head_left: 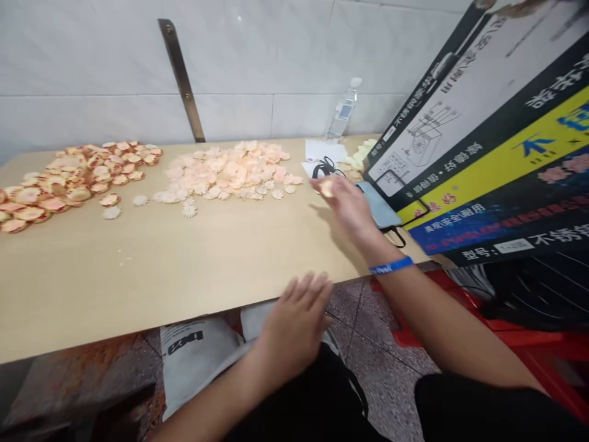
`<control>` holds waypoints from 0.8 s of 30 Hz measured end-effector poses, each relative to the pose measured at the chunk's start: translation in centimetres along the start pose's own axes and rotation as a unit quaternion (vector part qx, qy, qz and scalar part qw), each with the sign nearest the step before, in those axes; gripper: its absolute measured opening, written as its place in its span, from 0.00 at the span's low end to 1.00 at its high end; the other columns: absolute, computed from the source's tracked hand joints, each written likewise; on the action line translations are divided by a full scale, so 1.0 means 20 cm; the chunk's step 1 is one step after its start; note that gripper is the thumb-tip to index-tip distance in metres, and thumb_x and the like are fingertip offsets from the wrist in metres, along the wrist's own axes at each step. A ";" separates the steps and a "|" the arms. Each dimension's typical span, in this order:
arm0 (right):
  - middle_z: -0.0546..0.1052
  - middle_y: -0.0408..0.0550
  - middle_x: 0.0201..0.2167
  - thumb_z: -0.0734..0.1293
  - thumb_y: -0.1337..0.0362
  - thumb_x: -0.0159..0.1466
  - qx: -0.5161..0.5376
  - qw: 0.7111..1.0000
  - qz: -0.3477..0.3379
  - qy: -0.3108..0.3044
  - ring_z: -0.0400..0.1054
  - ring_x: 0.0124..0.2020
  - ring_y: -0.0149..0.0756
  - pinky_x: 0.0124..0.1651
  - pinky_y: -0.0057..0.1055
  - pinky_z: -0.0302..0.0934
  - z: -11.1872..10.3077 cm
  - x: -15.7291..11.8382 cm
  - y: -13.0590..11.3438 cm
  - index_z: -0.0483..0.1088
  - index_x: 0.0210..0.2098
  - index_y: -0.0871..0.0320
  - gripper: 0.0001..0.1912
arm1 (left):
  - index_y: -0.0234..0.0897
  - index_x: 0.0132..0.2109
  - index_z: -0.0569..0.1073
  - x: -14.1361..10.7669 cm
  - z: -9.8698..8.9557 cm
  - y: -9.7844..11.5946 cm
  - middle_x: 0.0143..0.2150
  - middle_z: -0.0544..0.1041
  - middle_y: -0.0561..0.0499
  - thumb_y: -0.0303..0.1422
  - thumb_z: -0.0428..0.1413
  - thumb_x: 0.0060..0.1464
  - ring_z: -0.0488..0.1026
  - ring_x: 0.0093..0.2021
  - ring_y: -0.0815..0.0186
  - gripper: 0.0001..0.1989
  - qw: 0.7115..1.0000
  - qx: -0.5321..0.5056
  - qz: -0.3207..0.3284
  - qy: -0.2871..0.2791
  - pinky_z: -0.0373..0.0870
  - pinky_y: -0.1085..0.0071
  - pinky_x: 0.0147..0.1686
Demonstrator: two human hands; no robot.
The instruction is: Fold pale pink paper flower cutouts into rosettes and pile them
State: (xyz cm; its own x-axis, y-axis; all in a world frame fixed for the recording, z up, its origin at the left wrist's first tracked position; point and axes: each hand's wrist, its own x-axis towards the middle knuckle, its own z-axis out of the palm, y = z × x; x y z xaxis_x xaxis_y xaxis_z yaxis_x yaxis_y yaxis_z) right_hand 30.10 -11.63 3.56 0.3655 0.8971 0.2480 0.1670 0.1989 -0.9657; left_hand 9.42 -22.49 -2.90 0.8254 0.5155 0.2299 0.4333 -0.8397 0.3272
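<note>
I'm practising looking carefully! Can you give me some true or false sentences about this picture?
1. The right hand wears a blue wristband. True.
2. The right hand pinches a small pale flower. True.
3. The left hand holds the phone. False: the left hand shows nothing in it, and the phone lies on the table near the right hand.
4. The water bottle stands on the floor. False: it stands at the back of the table, by the tiled wall.
5. The table holds a red-edged pile and a paler pile of flowers. True.
</note>
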 end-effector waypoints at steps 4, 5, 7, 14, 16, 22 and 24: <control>0.80 0.53 0.46 0.63 0.49 0.65 -0.027 0.994 0.019 0.100 0.73 0.53 0.44 0.58 0.46 0.65 -0.42 -0.19 0.16 0.71 0.36 0.54 0.15 | 0.26 0.69 0.57 0.18 0.12 0.01 0.72 0.54 0.42 0.47 0.37 0.68 0.53 0.71 0.54 0.33 0.995 0.070 0.036 -0.067 0.57 0.56 0.68; 0.80 0.54 0.46 0.63 0.47 0.65 -0.047 0.993 0.026 0.102 0.73 0.52 0.45 0.59 0.48 0.64 -0.45 -0.24 0.19 0.72 0.37 0.54 0.17 | 0.27 0.69 0.57 0.18 0.12 -0.04 0.72 0.54 0.42 0.47 0.38 0.68 0.53 0.71 0.54 0.33 0.994 0.083 0.036 -0.064 0.57 0.55 0.68; 0.80 0.57 0.47 0.61 0.46 0.66 -0.112 0.990 0.030 0.080 0.73 0.52 0.47 0.58 0.50 0.64 -0.46 -0.32 0.24 0.73 0.39 0.55 0.20 | 0.28 0.69 0.58 0.13 0.08 -0.16 0.71 0.56 0.41 0.49 0.41 0.66 0.56 0.70 0.54 0.34 0.994 0.101 0.010 -0.048 0.60 0.55 0.67; 0.78 0.61 0.51 0.55 0.54 0.67 -0.316 0.948 0.012 0.042 0.73 0.52 0.51 0.55 0.50 0.65 -0.33 -0.37 0.37 0.72 0.48 0.58 0.21 | 0.38 0.71 0.54 -0.30 -0.24 -0.61 0.70 0.59 0.43 0.48 0.42 0.67 0.57 0.70 0.54 0.32 0.984 0.117 -0.137 -0.012 0.53 0.47 0.68; 0.78 0.59 0.52 0.55 0.56 0.67 -0.310 0.950 0.029 0.031 0.72 0.54 0.50 0.57 0.50 0.64 -0.24 -0.34 0.37 0.72 0.47 0.57 0.20 | 0.38 0.70 0.57 -0.44 -0.32 -0.69 0.70 0.60 0.42 0.47 0.42 0.67 0.56 0.70 0.51 0.31 0.963 0.127 -0.236 0.021 0.49 0.44 0.68; 0.77 0.56 0.52 0.54 0.59 0.69 -0.202 0.970 0.016 -0.131 0.71 0.54 0.48 0.57 0.45 0.63 0.46 -0.32 0.28 0.71 0.49 0.56 0.18 | 0.34 0.65 0.66 -0.71 -0.41 -0.70 0.66 0.65 0.36 0.37 0.41 0.68 0.53 0.71 0.49 0.24 0.786 0.106 -0.469 0.390 0.40 0.42 0.70; 0.77 0.56 0.52 0.52 0.62 0.69 -0.156 0.969 0.008 -0.191 0.71 0.53 0.47 0.57 0.43 0.62 0.79 -0.36 0.21 0.70 0.49 0.57 0.19 | 0.36 0.62 0.70 -0.73 -0.40 -0.64 0.62 0.71 0.38 0.34 0.42 0.68 0.60 0.68 0.54 0.21 0.729 0.100 -0.443 0.513 0.43 0.48 0.71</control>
State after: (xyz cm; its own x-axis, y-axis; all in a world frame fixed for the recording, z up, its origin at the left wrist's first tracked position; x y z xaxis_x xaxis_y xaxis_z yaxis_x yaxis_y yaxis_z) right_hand 13.60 -11.04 -3.58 0.0146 0.9914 0.1302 0.4541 0.1094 -0.8842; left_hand -11.06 -17.90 -3.04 -0.4695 0.6406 0.6075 0.7605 -0.0561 0.6469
